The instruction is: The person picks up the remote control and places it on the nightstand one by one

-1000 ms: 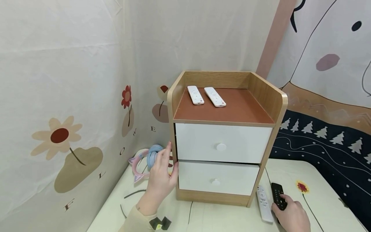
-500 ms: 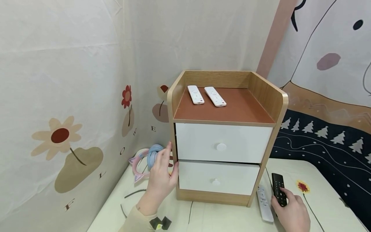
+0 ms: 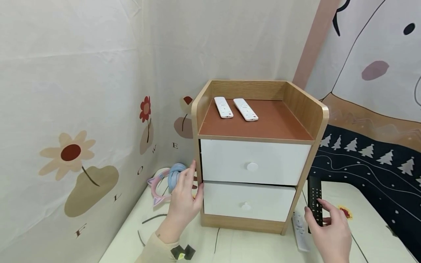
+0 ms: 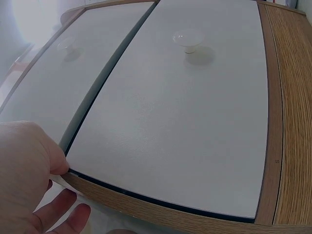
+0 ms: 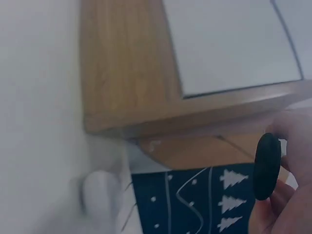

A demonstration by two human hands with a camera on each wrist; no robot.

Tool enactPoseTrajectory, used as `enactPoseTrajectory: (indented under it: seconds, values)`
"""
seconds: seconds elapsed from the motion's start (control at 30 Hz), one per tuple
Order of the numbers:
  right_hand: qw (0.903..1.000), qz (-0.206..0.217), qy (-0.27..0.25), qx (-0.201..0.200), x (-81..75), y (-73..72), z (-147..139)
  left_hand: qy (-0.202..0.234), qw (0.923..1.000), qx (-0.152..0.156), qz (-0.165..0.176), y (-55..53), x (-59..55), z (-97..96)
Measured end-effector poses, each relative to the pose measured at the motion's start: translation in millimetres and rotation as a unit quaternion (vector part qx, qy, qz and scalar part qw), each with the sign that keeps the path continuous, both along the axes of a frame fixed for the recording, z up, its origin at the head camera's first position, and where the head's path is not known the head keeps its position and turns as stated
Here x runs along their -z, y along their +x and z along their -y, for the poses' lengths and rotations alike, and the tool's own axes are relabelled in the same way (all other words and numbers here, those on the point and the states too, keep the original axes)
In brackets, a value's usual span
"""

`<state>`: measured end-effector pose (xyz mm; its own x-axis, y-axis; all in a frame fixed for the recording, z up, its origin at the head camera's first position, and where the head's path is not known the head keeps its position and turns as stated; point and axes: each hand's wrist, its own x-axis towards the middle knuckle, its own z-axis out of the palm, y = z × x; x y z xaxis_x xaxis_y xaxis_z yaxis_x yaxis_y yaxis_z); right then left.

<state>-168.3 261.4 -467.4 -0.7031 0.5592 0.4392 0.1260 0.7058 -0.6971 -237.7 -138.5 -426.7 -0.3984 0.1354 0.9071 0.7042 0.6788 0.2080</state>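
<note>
My right hand [image 3: 332, 230] holds a black remote control [image 3: 314, 193] between thumb and fingers, raised off the bed-like surface beside the cabinet's lower right. In the right wrist view only the remote's dark end [image 5: 266, 165] shows. My left hand [image 3: 182, 202] touches the left edge of the small wooden cabinet [image 3: 243, 223], fingers fairly straight along its side and thumb at the front edge. Two white remotes, one left [image 3: 223, 107] and one right [image 3: 245, 110], lie on the cabinet's brown top. A third white remote [image 3: 300, 232] lies by its right foot.
The cabinet has an upper white drawer [image 3: 227, 160] and a lower white drawer [image 3: 227, 201], each with a round knob. Raised wooden walls edge its top at the sides and back. A pink and blue cat-ear headset [image 3: 159, 186] lies behind my left hand.
My right hand has lifted the black remote from beside the white one, and the remote now stands more upright. My left hand stays at the cabinet's edge.
</note>
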Motion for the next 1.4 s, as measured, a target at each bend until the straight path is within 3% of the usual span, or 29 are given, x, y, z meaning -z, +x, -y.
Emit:
enactPoseTrajectory:
  seconds: [0.13,0.3,0.37,0.53,0.6,0.67,0.77,0.83,1.0,1.13,1.4]
  values:
    - [0.9942,-0.105,-0.025,0.002,-12.1,7.0,13.1,-0.002,1.0000,-0.002,-0.003,0.1,0.5,-0.1]
    - [0.9658,-0.253,-0.047,-0.032,-29.3,14.7,30.5,-0.002,1.0000,-0.002,-0.009,-0.1,0.6,-0.4]
    - [0.9512,-0.301,-0.043,-0.054,-37.5,16.6,36.1,-0.002,1.0000,-0.002,-0.009,-0.3,0.4,-0.6]
    - [0.8992,-0.411,-0.022,-0.147,-59.8,14.5,48.8,-0.004,1.0000,-0.008,-0.003,-0.7,0.0,-0.1]
    - [0.8815,-0.437,-0.007,-0.179,-67.6,11.9,52.6,-0.004,1.0000,-0.009,-0.001,-0.8,0.2,0.1]
    - [0.8717,-0.451,0.011,-0.191,-74.3,8.8,55.3,-0.004,1.0000,-0.008,0.001,-0.9,0.6,0.0]
    - [0.8680,-0.453,0.036,-0.201,-83.1,3.5,56.0,-0.004,1.0000,-0.006,0.002,-1.3,1.1,-0.3]
    - [0.8728,-0.442,0.053,-0.201,-89.9,1.0,56.1,-0.004,1.0000,-0.006,0.002,-1.4,1.2,-0.5]
    - [0.8970,-0.393,0.086,-0.184,-109.0,-0.3,62.1,-0.003,1.0000,-0.001,0.001,-1.7,0.5,-0.7]
    - [0.9093,-0.367,0.108,-0.163,-125.8,-1.4,68.7,-0.002,0.9999,0.005,-0.009,-2.7,-0.4,-1.1]
    - [0.9031,-0.353,0.174,-0.173,-159.4,-14.5,80.7,0.000,0.9999,0.006,-0.016,-3.1,0.6,-1.0]
